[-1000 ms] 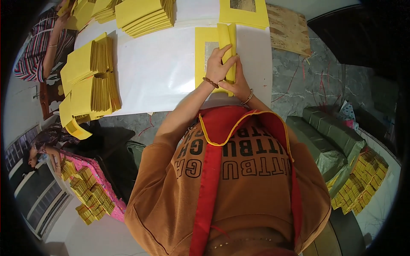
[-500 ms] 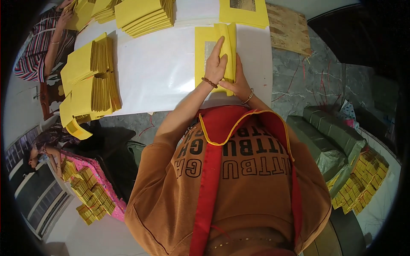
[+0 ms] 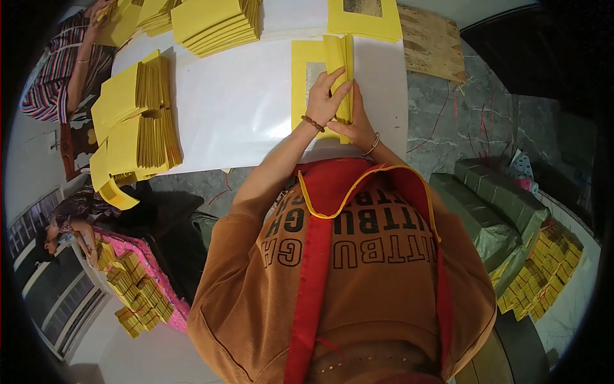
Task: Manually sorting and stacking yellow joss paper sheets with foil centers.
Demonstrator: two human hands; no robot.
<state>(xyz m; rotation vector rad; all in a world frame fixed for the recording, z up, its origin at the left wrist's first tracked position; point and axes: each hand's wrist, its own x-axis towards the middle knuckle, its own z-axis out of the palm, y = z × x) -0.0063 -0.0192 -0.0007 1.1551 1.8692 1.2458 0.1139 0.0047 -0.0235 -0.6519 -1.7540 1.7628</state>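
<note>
On the white tabletop, a yellow paper sheet [image 3: 334, 48] is partly folded lengthwise into a narrow strip along its right side. My left hand [image 3: 325, 99] is on the strip, fingers bent and thumb against the folded layers. My right hand [image 3: 361, 128] holds the strip's right side, its thumb across the near end and its fingers along the outer edge. Under the left part of the fold lies a flat yellow sheet with a silver-grey rectangle [image 3: 311, 73], partly covered by my left hand. Just beyond it lies a yellow stack with a similar panel [image 3: 362, 8].
Folded yellow paper stacks [image 3: 137, 121] line the table's left edge, with more [image 3: 214, 25] at the far side. A striped-sleeved person [image 3: 70, 64] works at far left; another [image 3: 80, 221] sits by yellow bundles [image 3: 137, 281]. Green wrapped packs [image 3: 492, 205] stand at right.
My left fingers, earlier stretched straight along the strip, have bent and drawn back toward me. The folded strip's left edge has shifted slightly right. My right hand stays in place.
</note>
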